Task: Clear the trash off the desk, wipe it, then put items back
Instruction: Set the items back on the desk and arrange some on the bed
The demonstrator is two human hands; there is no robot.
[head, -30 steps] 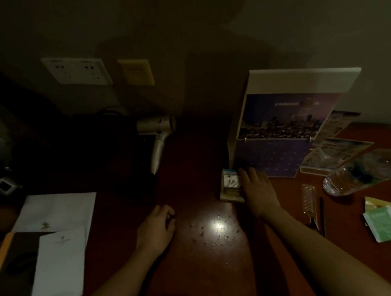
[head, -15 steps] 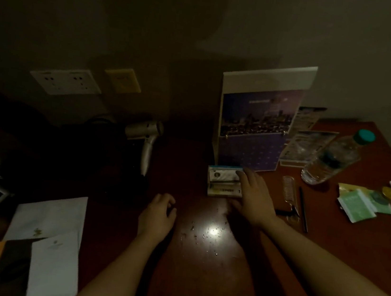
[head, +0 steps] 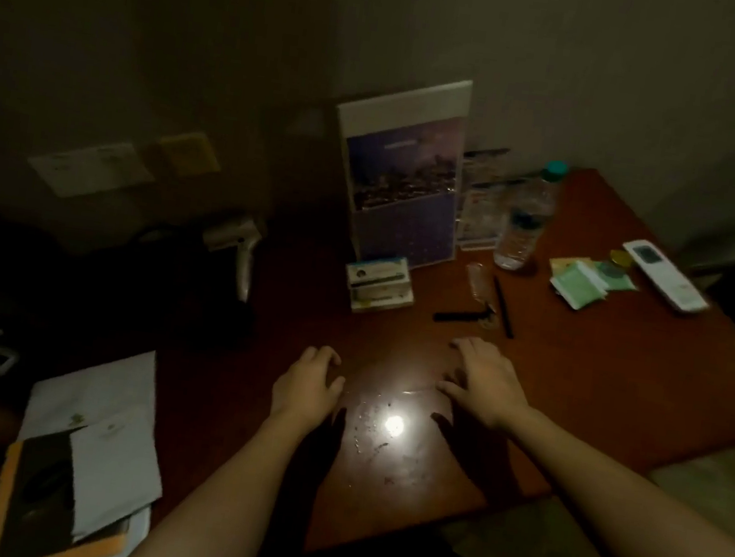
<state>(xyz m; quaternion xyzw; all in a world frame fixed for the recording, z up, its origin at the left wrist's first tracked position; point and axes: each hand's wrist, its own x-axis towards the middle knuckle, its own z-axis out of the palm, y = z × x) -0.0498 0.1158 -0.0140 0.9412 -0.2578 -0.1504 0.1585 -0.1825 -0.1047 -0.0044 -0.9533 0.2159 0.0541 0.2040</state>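
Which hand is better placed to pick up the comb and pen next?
Probably the right. The right hand lies flat on the desk just in front of the comb and pen, with nothing between. The left hand sits farther off, across the crumbs.
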